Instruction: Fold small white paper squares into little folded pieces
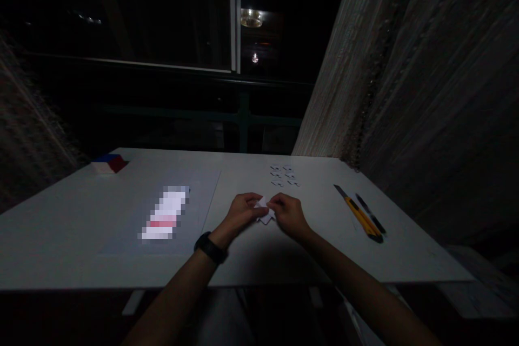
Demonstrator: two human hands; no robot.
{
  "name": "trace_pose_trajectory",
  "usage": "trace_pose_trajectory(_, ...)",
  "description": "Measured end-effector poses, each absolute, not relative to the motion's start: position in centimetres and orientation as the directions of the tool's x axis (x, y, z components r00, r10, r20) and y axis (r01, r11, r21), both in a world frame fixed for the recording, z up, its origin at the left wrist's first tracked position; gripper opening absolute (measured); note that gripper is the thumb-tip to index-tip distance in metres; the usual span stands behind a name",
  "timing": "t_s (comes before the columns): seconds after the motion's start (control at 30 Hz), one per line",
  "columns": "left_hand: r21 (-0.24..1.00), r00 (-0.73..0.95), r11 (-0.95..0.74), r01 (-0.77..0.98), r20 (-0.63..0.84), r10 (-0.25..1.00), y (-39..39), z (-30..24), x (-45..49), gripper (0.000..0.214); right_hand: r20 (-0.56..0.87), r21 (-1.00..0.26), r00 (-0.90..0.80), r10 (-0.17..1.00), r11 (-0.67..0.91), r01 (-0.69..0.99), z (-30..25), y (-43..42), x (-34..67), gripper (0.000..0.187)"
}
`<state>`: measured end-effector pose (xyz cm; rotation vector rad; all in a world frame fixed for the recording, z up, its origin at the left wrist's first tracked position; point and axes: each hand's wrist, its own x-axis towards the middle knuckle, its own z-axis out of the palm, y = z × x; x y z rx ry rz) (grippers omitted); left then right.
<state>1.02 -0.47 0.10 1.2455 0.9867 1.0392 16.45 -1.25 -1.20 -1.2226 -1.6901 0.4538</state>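
Note:
Between my two hands is a small piece of folded white paper (265, 218), held just above the white table. My left hand (243, 213) grips its left side with thumb and fingers; a dark watch band is on that wrist. My right hand (288, 213) pinches the upper right part of the same paper. Fingertips cover some of the folds. Beyond the hands, several small folded paper pieces (284, 175) lie in two columns on the table.
A yellow box cutter (360, 216) and a black pen (371, 213) lie at the right. On the left, a bright blurred-out screen (165, 213) rests on a pale sheet (205, 194). A blue, red and white block (108, 163) sits at the table's (60, 238) far left corner. Curtains (332, 81) hang beyond.

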Motion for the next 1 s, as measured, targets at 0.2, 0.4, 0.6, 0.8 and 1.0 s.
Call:
trace_pose_trajectory(0.2, 1.0, 0.187, 0.017, -0.006, -0.016, 0.982, -0.03, -0.56, 0.94, 0.041, 0.472, -0.735, -0.071, 0.879, 0.437, 0.519, -1.21, -1.43, 16.39, 0.008)
trace_pose_trajectory(0.4, 0.993, 0.215, -0.048, 0.105, 0.024, 0.976, 0.16, -0.76, 0.72, 0.035, 0.464, -0.72, -0.1, 0.88, 0.44, 0.536, -1.06, -1.56, 16.41, 0.008)
trace_pose_trajectory(0.6, 0.992, 0.203, -0.03, 0.119, 0.005, 0.979, -0.12, -0.28, 0.69, 0.037, 0.454, -0.758, -0.1, 0.886, 0.442, 0.479, -1.15, -1.49, 16.26, 0.006)
trace_pose_trajectory(0.8, 0.992, 0.24, -0.047, 0.113, 0.019, 0.971, -0.29, 0.07, 0.83, 0.032, 0.379, -0.856, -0.054, 0.924, 0.372, 0.358, -1.2, -1.25, 16.22, 0.011)
trace_pose_trajectory(1.0, 0.985, 0.299, -0.135, 0.106, 0.098, 0.949, -0.07, -0.33, 0.8, 0.029, 0.363, -0.847, -0.055, 0.93, 0.354, 0.396, -0.96, -1.08, 16.62, 0.013)
